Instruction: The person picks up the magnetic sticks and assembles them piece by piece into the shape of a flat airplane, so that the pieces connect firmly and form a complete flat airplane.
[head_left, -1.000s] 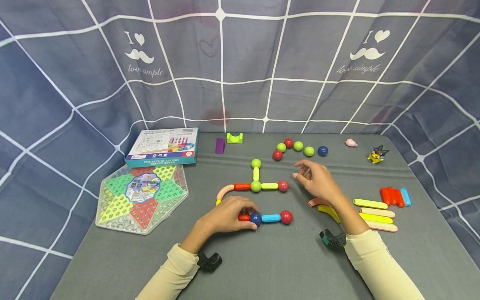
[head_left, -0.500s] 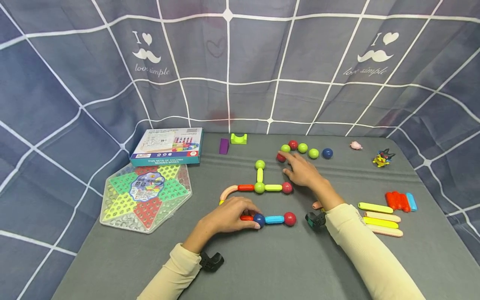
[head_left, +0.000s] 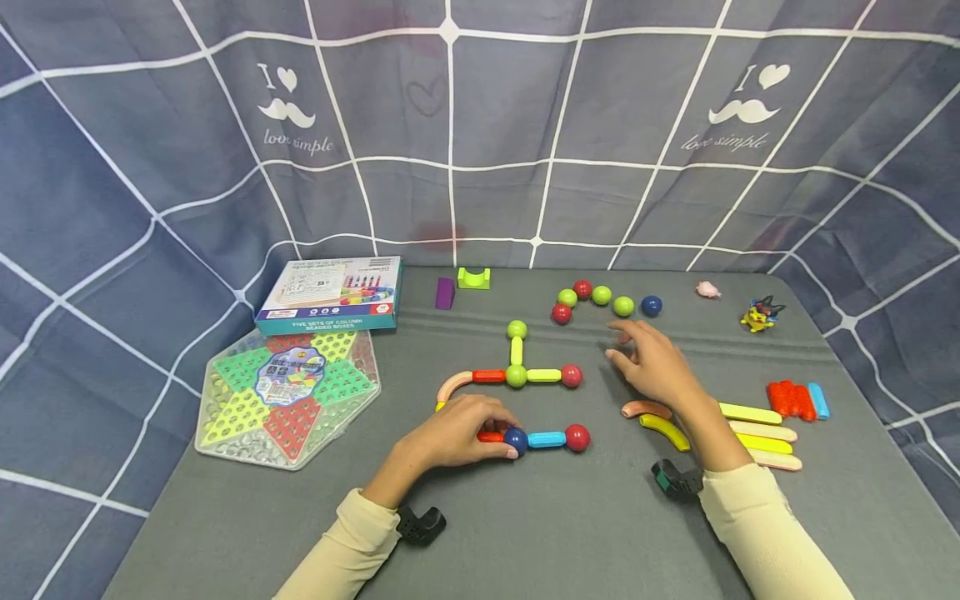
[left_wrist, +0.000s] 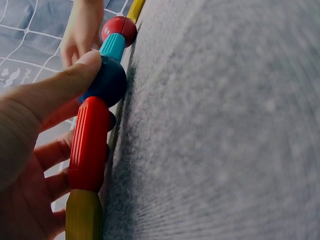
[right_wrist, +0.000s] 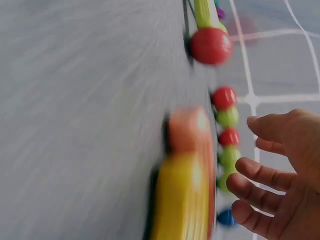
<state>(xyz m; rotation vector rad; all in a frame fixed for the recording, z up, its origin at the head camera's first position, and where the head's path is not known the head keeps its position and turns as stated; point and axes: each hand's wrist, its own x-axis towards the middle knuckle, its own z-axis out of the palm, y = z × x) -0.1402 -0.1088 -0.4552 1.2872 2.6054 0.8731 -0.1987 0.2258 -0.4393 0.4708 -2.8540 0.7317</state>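
Note:
My left hand (head_left: pixel 459 429) pinches a dark blue ball (left_wrist: pixel 109 82) between thumb and fingers. A red stick (left_wrist: pixel 89 142) and a light blue stick (head_left: pixel 547 439) join that ball, and a red ball (head_left: pixel 577 437) sits at the light blue stick's far end. Behind the hand the chain continues through a curved peach stick (head_left: pixel 454 384) to a green ball (head_left: pixel 516 376), a yellow-green stick (head_left: pixel 543 376) and another red ball (head_left: pixel 572 376). My right hand (head_left: pixel 654 362), fingers loosely bent and holding nothing, hovers near a curved brown-pink stick (head_left: pixel 647 408) and a curved yellow stick (head_left: pixel 665 432).
Several loose balls (head_left: pixel 601 295) lie at the back. Straight sticks (head_left: pixel 765 444) and red pieces (head_left: pixel 791 400) are at right, near a small figurine (head_left: pixel 761 314). A box (head_left: pixel 330 296) overlaps a hexagonal game board (head_left: pixel 288 400) at left. A purple block (head_left: pixel 445 293) stands behind.
My right hand went forward to the loose red ball, then drew back right with nothing in it. The red ball remains on the table. My left hand keeps its hold on the blue ball.

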